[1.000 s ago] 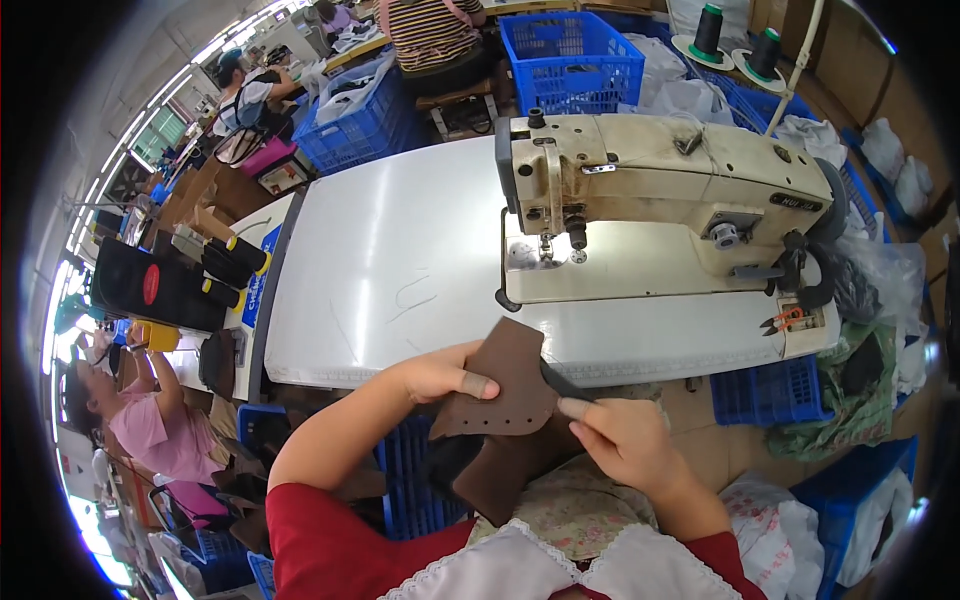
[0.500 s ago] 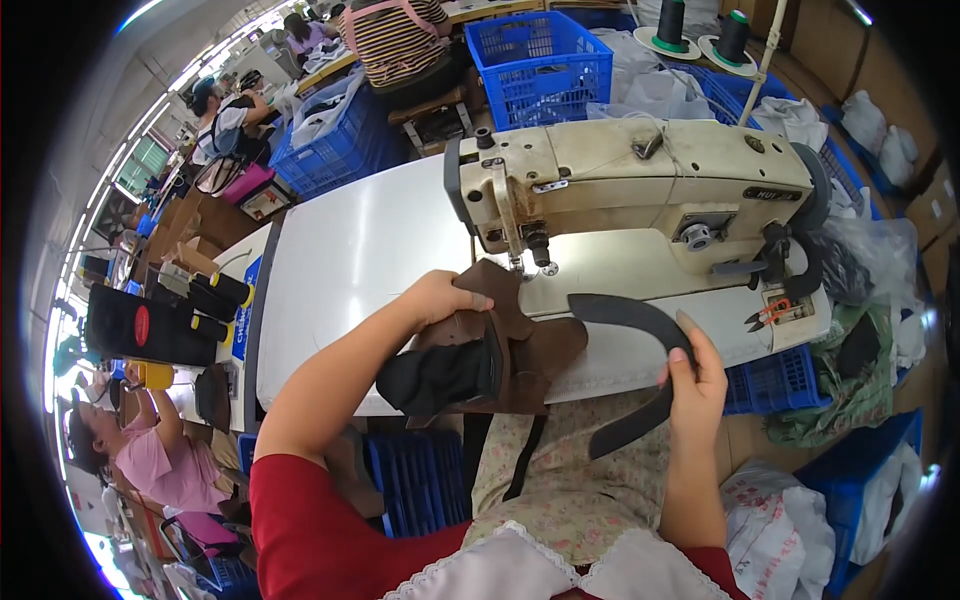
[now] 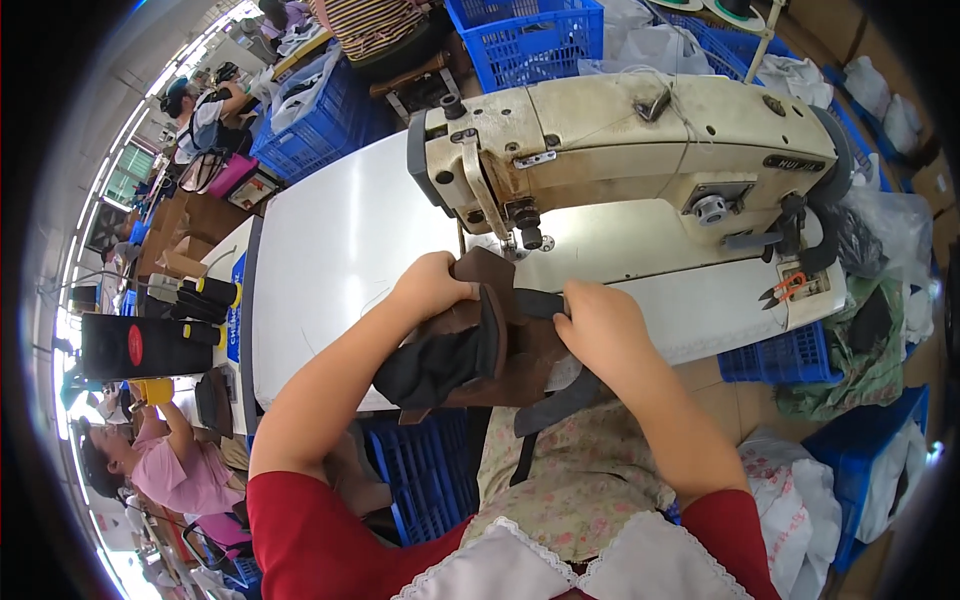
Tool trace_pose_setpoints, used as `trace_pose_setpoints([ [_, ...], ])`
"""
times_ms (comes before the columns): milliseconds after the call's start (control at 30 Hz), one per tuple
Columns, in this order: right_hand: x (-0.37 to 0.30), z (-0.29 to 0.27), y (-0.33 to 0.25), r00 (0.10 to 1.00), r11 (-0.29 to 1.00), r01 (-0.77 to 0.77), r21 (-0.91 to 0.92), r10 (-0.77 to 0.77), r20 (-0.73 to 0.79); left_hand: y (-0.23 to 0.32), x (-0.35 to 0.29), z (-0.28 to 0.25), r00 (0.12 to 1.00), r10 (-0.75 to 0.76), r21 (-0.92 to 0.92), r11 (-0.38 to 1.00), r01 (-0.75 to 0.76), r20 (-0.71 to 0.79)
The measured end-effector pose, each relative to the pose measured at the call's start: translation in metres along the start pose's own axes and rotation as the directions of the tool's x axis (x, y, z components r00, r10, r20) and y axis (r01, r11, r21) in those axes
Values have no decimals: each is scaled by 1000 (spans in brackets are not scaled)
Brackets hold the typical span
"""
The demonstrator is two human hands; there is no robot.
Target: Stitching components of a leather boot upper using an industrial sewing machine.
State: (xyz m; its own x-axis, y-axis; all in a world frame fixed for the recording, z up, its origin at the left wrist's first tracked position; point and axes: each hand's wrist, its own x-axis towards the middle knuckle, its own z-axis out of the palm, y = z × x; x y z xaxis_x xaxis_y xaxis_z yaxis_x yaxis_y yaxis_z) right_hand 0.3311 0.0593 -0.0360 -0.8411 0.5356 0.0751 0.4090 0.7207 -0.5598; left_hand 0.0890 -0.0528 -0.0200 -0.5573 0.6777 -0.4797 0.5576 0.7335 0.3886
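Observation:
My left hand is closed on a brown leather-like workpiece, its thumb pressed on the upper part. Bunched black lining shows on the piece's left side, below that hand. In my right hand is one end of a curved black strip, pinched against the right of the brown piece. The strip's other end hangs down over my lap, and its middle is hidden behind the hand. Just beyond the workpiece stands a cream sewing machine, its needle area close to the piece's top edge.
Orange-handled snips lie at the table's right end. Black thread cones are at the left. Blue crates stand behind the machine and under the table. Plastic bags sit at lower right. A co-worker in pink sits at the left.
My right hand has moved left and forward with the black strip, bringing its end against the brown piece. My view has shifted, so the machine appears larger and higher.

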Motion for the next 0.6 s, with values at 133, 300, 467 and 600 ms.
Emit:
trace_pose_setpoints([
  [133, 12, 15, -4, 998, 997, 37, -68, -33, 59, -3, 9, 0, 992, 124, 83, 989, -122, -18],
  [300, 10, 31, -3, 998, 999, 42, 4, -42, 35, 8, 13, 0, 993, 110, 115, 987, -113, 34],
  [467, 24, 5, 4, 984, 992, -68, 105, 49, 172, 4, 18, 3, 990, 137, 6, 991, -137, 44],
  [600, 44, -29, 6, 964, 954, -170, 248, 108, 245, 2, 23, 4, 996, 90, 61, 994, -89, -1],
])
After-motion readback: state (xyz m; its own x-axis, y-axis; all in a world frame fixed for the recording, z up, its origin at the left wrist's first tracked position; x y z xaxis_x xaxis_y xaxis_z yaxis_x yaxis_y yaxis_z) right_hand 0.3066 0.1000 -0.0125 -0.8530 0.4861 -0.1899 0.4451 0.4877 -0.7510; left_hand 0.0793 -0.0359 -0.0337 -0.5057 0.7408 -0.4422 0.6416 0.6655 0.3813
